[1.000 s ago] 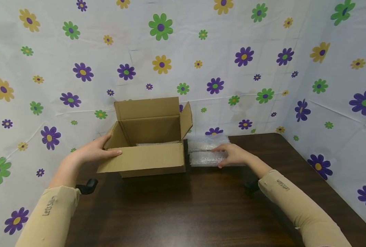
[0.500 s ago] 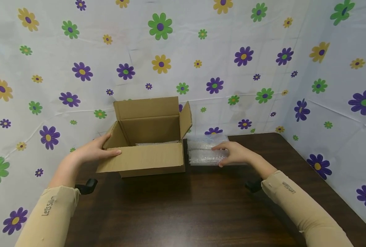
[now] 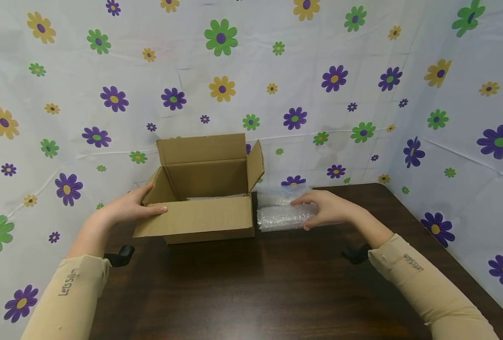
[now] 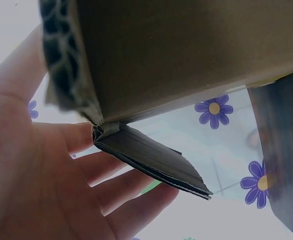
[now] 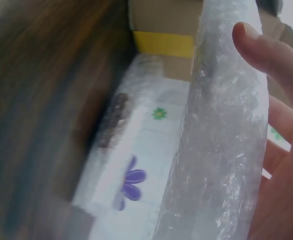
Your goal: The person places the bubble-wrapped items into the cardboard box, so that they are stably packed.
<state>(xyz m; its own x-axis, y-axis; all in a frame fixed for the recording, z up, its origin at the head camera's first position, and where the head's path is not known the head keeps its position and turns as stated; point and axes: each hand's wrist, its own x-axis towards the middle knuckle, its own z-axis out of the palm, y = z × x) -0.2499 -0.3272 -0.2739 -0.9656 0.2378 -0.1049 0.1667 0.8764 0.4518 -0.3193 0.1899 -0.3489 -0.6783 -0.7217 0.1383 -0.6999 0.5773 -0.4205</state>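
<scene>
My left hand (image 3: 126, 208) holds the near left corner of an open cardboard box (image 3: 211, 233), its thumb over the front flap (image 3: 200, 217). In the left wrist view, the fingers (image 4: 129, 187) spread behind a folded side flap (image 4: 156, 160). To the right of the box, my right hand (image 3: 330, 208) grips a long bubble-wrapped packet (image 3: 283, 218). The right wrist view has the thumb on one face of this packet (image 5: 221, 125) and the fingers behind it. A second bubble-wrapped packet (image 3: 277, 194) lies farther back on the table; what is inside the wrap is not clear.
Inside the box, a strip of clear wrap (image 3: 215, 197) shows just above the front flap. The box's back flap (image 3: 202, 149) and right flap (image 3: 255, 165) stand up. A flower-print sheet (image 3: 277, 108) hangs right behind the dark wooden table (image 3: 251, 293).
My right hand and forearm have shifted slightly right. The nearer packet has risen a little and moved apart from the one behind it. My left hand and the box stay put.
</scene>
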